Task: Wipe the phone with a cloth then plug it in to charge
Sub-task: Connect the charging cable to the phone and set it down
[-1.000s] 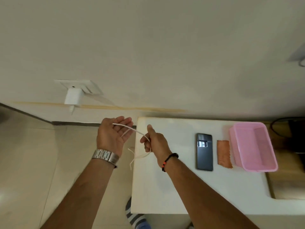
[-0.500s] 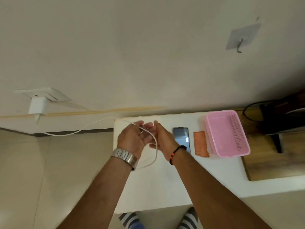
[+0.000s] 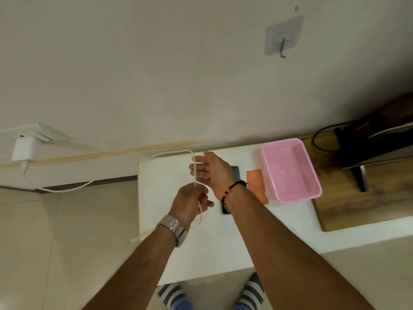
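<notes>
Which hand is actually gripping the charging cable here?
The left hand, with the metal watch, pinches the cable; the right hand is open, fingers straight.

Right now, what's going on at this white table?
A person is sorting out a thin white charging cable that runs from a white adapter in the wall socket. The left hand pinches the cable, while the right hand is open with the cable looped against its fingers. The dark phone lies unplugged on the white table, beside an orange cloth and a pink plastic basket.

One camera on my head, looking forward and steeply down, close over my hands, bench and feet below
</notes>
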`<state>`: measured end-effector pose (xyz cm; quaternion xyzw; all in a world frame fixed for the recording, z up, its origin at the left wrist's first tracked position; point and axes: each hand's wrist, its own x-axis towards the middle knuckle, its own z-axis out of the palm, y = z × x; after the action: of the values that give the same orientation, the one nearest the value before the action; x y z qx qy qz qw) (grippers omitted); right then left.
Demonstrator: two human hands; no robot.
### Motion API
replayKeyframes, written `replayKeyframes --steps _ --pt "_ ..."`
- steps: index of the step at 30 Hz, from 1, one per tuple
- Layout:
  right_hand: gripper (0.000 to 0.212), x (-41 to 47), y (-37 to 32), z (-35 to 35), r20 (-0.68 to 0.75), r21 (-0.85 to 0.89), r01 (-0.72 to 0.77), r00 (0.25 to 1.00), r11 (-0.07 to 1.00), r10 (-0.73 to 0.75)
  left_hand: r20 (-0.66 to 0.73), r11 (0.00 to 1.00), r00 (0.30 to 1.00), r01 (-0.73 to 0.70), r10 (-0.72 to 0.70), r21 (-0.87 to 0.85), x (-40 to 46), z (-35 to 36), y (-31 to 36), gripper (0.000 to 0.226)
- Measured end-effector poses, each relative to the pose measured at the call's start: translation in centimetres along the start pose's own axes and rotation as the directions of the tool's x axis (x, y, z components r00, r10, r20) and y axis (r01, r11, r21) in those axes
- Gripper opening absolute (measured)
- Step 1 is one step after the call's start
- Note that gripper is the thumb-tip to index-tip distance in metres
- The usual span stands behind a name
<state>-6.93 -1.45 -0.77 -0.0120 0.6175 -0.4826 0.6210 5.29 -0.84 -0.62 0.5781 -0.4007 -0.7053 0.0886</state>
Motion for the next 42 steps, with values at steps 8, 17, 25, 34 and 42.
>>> replayKeyframes --steps 8,17,25,34,42 --pt "0.054 -2.3 4.1 -3.5 0.074 -0.213 -0.11 0.989 0.971 0.129 -0.076 0.792 0.995 0.002 -0.061 -0.61 2.8 -1.6 3.8 0.03" --pt "0.031 -0.4 -0.2 -1.3 0.087 -0.057 -0.084 0.992 0.995 0.089 0.191 0.994 0.975 0.109 -0.111 0.02 -1.8 1.4 -2.6 0.029" --pt "0.04 -2.3 2.6 -3.8 -0.095 -0.322 -0.097 0.993 0.942 0.07 0.049 0.769 0.994 0.106 -0.096 -0.63 0.8 0.9 0.7 0.017" --pt "0.021 -5.5 6.7 -8.1 0.092 0.009 -0.115 0.989 0.993 0.114 -0.199 0.685 0.962 -0.017 -0.189 -0.729 1.8 -1.1 0.3 0.008" --pt "0.019 -2.7 5.6 -6.1 -0.093 0.325 -0.037 0.993 0.945 0.071 -0.007 0.783 0.838 0.507 -0.546 -0.361 -0.4 -0.9 -5.6 0.02"
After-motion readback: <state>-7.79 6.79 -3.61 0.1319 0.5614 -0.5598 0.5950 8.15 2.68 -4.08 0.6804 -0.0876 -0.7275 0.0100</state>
